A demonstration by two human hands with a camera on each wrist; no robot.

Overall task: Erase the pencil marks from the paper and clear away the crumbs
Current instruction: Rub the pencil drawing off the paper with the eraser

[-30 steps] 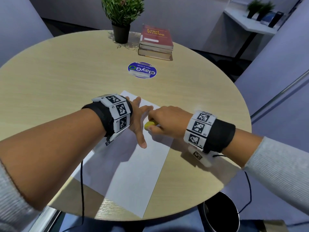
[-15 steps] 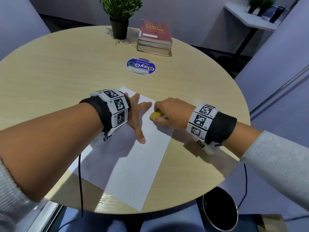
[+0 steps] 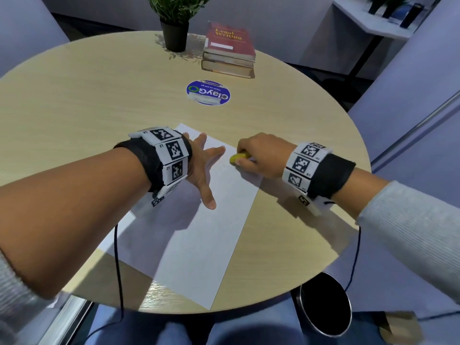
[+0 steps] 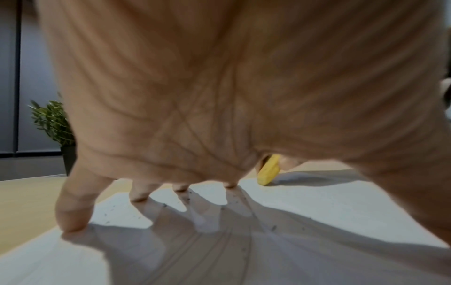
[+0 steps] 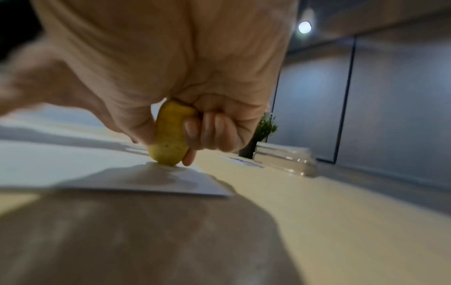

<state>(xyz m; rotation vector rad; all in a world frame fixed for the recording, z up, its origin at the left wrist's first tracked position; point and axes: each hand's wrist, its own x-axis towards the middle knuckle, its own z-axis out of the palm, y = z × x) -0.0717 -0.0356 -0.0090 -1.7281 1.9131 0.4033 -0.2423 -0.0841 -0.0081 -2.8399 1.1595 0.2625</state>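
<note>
Right wrist: grip of right hand (image 5: 185, 92) around yellow eraser (image 5: 169, 138) on paper (image 5: 73, 165).

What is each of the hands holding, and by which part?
The right hand pinches the yellow eraser by its upper half, tip on the paper. The left hand holds nothing, fingers spread on the paper.

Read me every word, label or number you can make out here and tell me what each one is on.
"Legal Writing": gold title on the red top book, seen upside down.
"ClayGo": large word on the round blue sticker, also upside down.
Smaller line on that sticker: too small to read.
White label on the book's cover: blurred.
Codes beside the wristband markers: too small to read.
</note>
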